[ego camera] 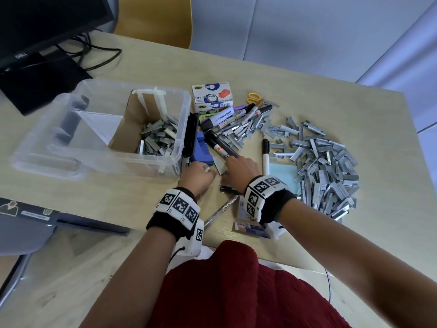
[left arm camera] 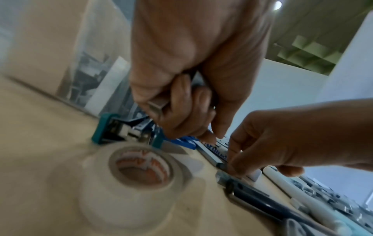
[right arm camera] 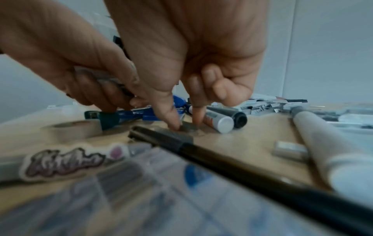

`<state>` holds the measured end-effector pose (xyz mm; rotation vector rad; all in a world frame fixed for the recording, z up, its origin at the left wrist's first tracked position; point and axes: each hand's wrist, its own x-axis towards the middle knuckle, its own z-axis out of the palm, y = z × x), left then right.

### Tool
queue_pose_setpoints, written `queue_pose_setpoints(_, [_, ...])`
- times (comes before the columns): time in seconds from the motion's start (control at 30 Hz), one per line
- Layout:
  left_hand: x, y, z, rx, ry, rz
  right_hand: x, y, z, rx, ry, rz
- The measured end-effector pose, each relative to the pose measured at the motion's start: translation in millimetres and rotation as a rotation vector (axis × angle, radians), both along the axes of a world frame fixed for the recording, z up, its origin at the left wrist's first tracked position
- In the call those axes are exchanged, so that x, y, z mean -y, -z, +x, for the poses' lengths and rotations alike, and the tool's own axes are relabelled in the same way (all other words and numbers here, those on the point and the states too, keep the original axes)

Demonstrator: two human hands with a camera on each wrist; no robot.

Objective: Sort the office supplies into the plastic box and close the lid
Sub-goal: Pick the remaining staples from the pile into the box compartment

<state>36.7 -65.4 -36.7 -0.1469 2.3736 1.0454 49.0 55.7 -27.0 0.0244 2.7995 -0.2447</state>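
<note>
I am pinching a staple strip (right arm camera: 188,127) flat on the table with my right hand (ego camera: 241,168), thumb and forefinger curled. My left hand (ego camera: 197,175) is gripping more strips. The plastic box (ego camera: 179,147) is lying just left of both hands, nearer my left.

Readable stuff is pretty thin here. The monitor (ego camera: 35,27) at the top left says "DELL" on its lower bezel, seen upside down. The two stacked white boxes (ego camera: 211,95) both carry the "HAV Office" logo, and the top one also says "TAPE DISPENSER". The purple highlighter (ego camera: 221,116) lying just below them reads "STABILO BOSS". There's a graffiti-style logo on the silver marker (right arm camera: 64,161) in the right wrist view, but I can't make it out. Square black-and-white code markers sit on both wristbands (ego camera: 179,205).
</note>
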Motion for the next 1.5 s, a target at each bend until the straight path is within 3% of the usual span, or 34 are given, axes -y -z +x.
queue_pose_setpoints(0.1, [-3.1,-2.6,-4.5,-0.02,0.08,-0.097,-8.0,4.6,-2.0,0.032,0.007,-0.001])
queue_pose_setpoints(0.17, [-7.0,-6.4,-5.5,-0.043,0.116,-0.179,-19.1,6.0,-5.5,0.097,0.153,-0.184])
queue_pose_setpoints(0.33, [-27.0,-14.9,-3.0,-0.186,0.21,-0.349,-49.2,-8.1,-2.1,0.299,0.686,-1.232])
queue_pose_setpoints(0.37, [-31.5,-15.8,-3.5,-0.193,0.215,-0.365,-52.7,-12.4,0.4,0.332,0.718,-1.417])
queue_pose_setpoints(0.43, [-39.6,-20.0,-5.3,-0.199,0.234,-0.4,-56.4,-18.6,5.3,0.317,0.711,-1.563])
queue_pose_setpoints(0.53, [-48.9,-22.6,-9.5,-0.207,0.287,-0.476,-54.9,-19.6,9.0,0.237,0.675,-1.402])
queue_pose_setpoints(0.7, [-57.2,-22.5,-9.5,-0.201,0.316,-0.522,-47.7,-2.0,9.5,0.041,0.369,-0.648])
queue_pose_setpoints(0.8, [-55.5,-20.7,-8.0,-0.184,0.3,-0.478,-43.3,7.9,12.2,0.068,0.177,-0.378])
queue_pose_setpoints(1.0, [-44.6,-23.3,-15.5,-0.056,0.069,-0.199,-35.5,13.3,9.4,0.092,-0.007,-0.179])
queue_pose_setpoints(1.1, [-41.5,-32.7,-15.4,-0.108,-0.032,-0.007,-38.2,12.2,6.2,0.117,-0.023,-0.205])
queue_pose_setpoints(1.2, [-40.6,-45.0,-15.7,-0.175,-0.067,0.147,-51.8,7.7,3.9,0.165,0.217,-0.541])
queue_pose_setpoints(1.33, [-48.5,-49.1,-17.3,-0.186,-0.007,0.225,-73.7,-3.4,11.1,0.219,0.671,-1.415])
queue_pose_setpoints(1.5, [-69.1,-43.5,-12.3,-0.125,0.098,0.322,-90.2,-9.2,23.1,0.16,0.715,-1.871])
